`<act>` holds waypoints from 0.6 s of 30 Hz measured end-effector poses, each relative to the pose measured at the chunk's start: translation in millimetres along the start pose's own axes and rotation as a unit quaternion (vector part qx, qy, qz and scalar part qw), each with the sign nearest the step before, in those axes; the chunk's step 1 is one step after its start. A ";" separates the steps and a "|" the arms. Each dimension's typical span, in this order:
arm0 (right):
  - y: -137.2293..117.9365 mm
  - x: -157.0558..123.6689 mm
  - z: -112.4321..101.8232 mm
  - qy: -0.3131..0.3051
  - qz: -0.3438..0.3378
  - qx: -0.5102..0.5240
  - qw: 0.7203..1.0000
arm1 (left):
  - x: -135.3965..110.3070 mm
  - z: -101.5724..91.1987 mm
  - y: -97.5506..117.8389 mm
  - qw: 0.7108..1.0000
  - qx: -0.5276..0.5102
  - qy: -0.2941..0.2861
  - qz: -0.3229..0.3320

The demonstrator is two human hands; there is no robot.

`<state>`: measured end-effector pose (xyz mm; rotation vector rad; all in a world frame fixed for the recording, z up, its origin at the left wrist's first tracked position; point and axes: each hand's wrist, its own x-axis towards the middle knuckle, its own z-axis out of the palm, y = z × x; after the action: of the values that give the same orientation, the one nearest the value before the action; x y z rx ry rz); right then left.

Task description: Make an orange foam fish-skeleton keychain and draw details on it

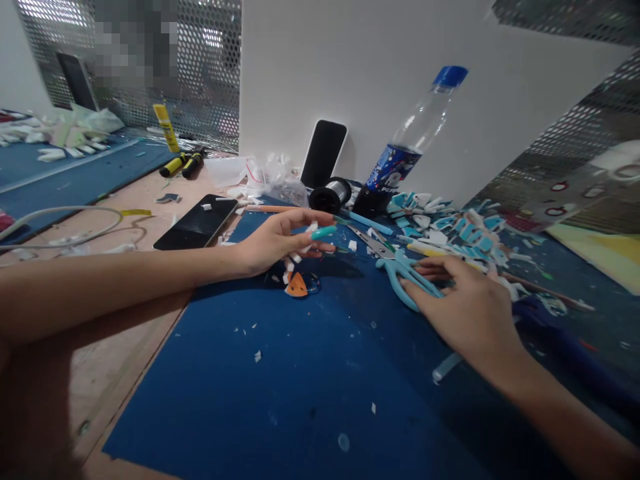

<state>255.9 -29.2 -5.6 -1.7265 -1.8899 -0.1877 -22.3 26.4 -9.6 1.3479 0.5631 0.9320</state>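
Note:
My left hand is curled above the blue mat, its long teal thumbnail pointing right. Small white pieces show between and below its fingers; how they are joined is hidden. Just beneath is a small orange triangular piece with dark dots, beside a small clear loop. On the right, my right hand has its fingers and thumb on the light blue handles of a pair of scissors. The blades point away toward the back left and look slightly apart.
Behind stand a tilted cola bottle, a leaning phone and a black spool. Another phone lies left. Blue-and-white scraps pile at back right. A glue stick and a white cable are farther left.

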 end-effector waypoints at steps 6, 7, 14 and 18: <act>-3.5 0.4 -3.3 0.007 -0.058 -0.014 0.998 | -0.8 4.4 0.9 0.998 0.018 0.036 -0.044; -4.8 0.0 -4.6 0.006 -0.064 -0.018 0.998 | -1.2 5.2 1.6 0.998 0.000 0.039 -0.054; -10.1 -5.3 -9.3 -0.024 -0.094 -0.064 0.993 | -4.0 9.6 4.7 0.990 -0.002 0.098 -0.100; -12.8 -9.2 -8.0 -0.038 -0.116 -0.089 0.989 | -8.0 11.3 6.5 0.989 0.058 0.102 -0.089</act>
<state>246.3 -43.0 -0.1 -1.6425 -2.1871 -0.3964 -19.0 13.2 -2.6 1.2896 0.8914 0.9066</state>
